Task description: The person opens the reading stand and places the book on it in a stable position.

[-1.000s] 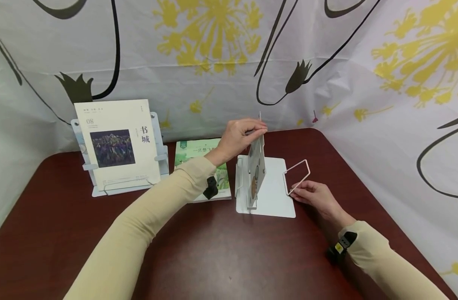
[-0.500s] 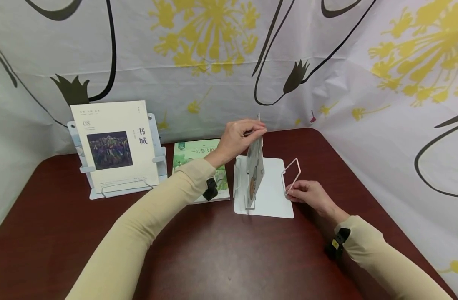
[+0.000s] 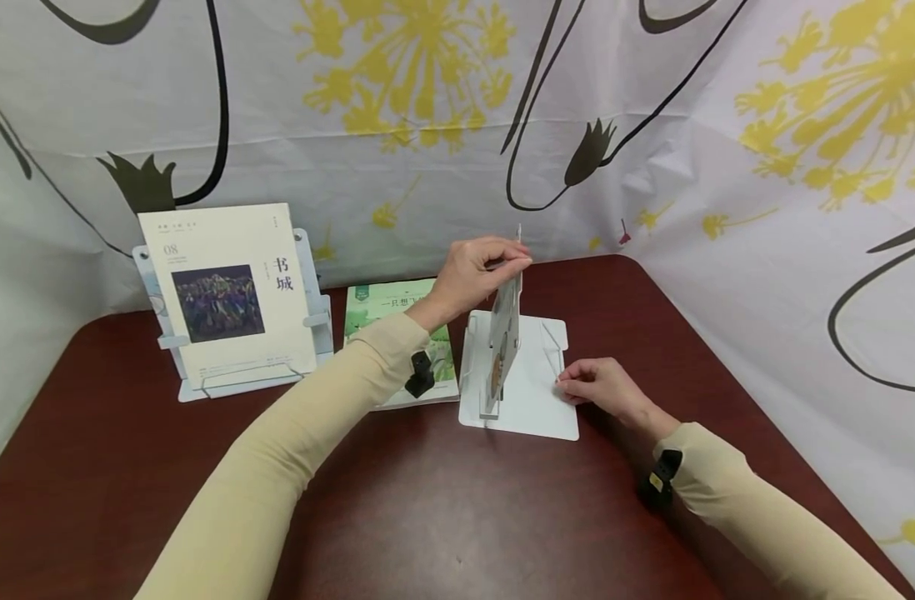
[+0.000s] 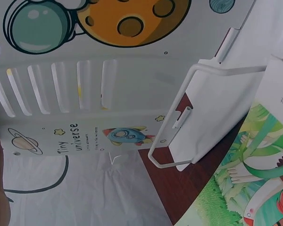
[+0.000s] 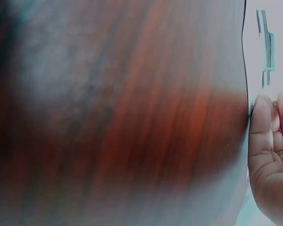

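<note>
A metal book stand rests on the table, its white base plate (image 3: 532, 408) lying flat. From it rises a thin panel (image 4: 141, 94), seen nearly edge-on from the head and printed with planets and "Tiny universe" in the left wrist view. My left hand (image 3: 468, 271) pinches the panel's top edge. At the base's right edge, my right hand (image 3: 602, 387) pinches the near end of a thin wire bracket (image 3: 551, 343), which lies low over the plate. A second wire bracket (image 4: 172, 120) sits on the stand's left side. In the right wrist view, fingertips (image 5: 262, 113) reach the plate's edge.
A green picture book (image 3: 442, 358) lies left of the stand, partly behind my left forearm. Farther left, a pale blue book stand (image 3: 318, 321) holds a cream book (image 3: 277, 350) upright. A patterned cloth (image 3: 427, 183) hangs behind the dark red table (image 3: 457, 500).
The right wire bracket has swung from standing up to lying low over the base plate, with my right hand moving left along with it. My left hand keeps its grip while the panel leans slightly left.
</note>
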A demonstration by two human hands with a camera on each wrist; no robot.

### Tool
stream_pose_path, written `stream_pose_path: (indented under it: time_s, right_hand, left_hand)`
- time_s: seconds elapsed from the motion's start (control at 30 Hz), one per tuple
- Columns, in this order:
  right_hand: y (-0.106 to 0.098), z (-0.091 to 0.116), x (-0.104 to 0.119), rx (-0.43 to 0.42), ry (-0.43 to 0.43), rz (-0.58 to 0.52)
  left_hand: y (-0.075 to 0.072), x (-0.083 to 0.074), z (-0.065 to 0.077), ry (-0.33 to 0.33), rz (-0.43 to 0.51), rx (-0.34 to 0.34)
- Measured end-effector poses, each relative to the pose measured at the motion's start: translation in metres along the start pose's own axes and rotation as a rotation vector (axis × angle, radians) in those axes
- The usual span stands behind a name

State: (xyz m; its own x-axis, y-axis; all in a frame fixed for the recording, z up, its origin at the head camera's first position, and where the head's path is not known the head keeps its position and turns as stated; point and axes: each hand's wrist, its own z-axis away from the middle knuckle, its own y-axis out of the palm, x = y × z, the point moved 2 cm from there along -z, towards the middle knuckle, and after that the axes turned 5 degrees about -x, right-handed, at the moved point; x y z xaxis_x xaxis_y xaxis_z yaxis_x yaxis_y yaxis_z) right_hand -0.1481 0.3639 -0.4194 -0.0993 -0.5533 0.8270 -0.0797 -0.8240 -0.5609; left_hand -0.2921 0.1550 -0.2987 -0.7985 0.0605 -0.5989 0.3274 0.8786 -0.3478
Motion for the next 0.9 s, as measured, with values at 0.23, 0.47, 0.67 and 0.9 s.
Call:
stream_pose_path:
  time_s: [0.23, 0.47, 0.67, 0.9]
  right_hand:
    - [0.001, 0.0, 0.002, 0.013, -0.001, 0.009]
    - [0.004, 0.006, 0.005, 0.076, -0.005, 0.006]
    - [0.007, 0.017, 0.011, 0.104, 0.002, 0.011]
    - [0.012, 0.027, 0.013, 0.082, -0.003, 0.003]
  left_hand:
    - [0.0, 0.0, -0.002, -0.021, 0.088, 0.0]
    - [0.006, -0.003, -0.004, -0.029, 0.131, 0.03]
    - [0.007, -0.007, -0.005, -0.004, 0.13, 0.066]
    - [0.008, -0.008, -0.005, 0.025, 0.122, 0.107]
